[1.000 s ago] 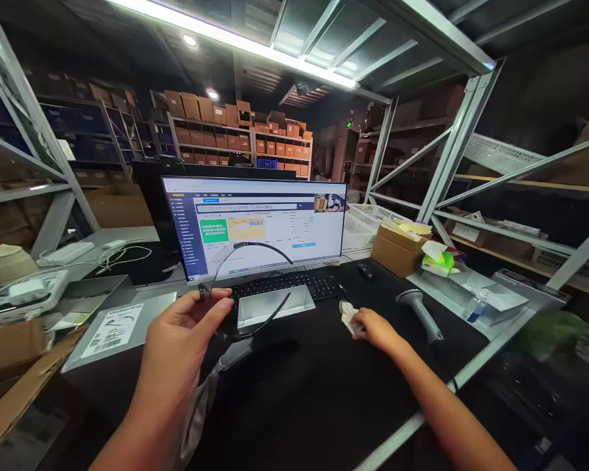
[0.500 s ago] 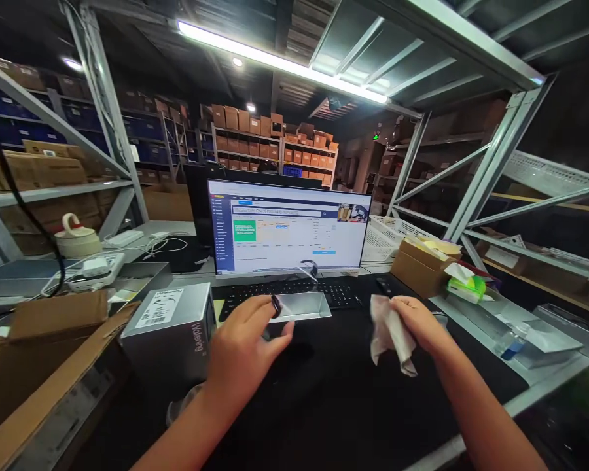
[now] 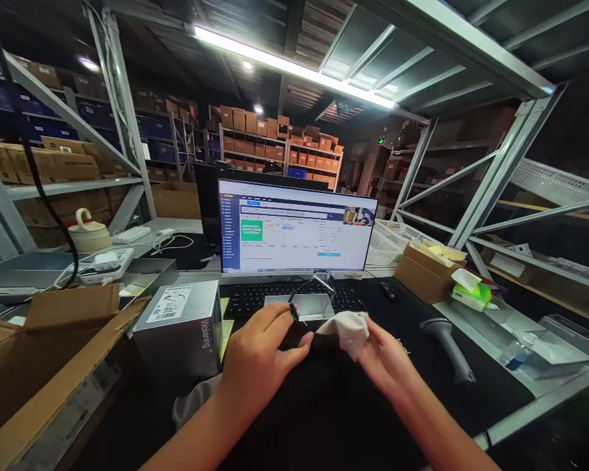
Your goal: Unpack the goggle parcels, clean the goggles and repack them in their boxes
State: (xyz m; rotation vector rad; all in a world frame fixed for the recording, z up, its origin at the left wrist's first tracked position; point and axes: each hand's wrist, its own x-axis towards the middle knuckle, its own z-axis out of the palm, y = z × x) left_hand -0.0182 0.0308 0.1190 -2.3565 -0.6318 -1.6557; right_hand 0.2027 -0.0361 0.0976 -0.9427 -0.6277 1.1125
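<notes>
Against 0.5 s ago, the black desk mat [image 3: 324, 405] and monitor [image 3: 294, 226] sit much as they did, while the 2 hands have closed the gap between them above the mat. Left hand [image 3: 262, 356] is curled, thumb and forefinger pinched on the dark arm of the thin-framed spectacles [image 3: 319, 282], lens end pointing toward the monitor; right hand [image 3: 387, 360] is clenched on the pale cloth [image 3: 348, 330], which lay on the mat 1 s ago and is now raised against the left fingertips. Judgement: cloth and spectacles now meet or nearly meet, though the fold hides the contact.
</notes>
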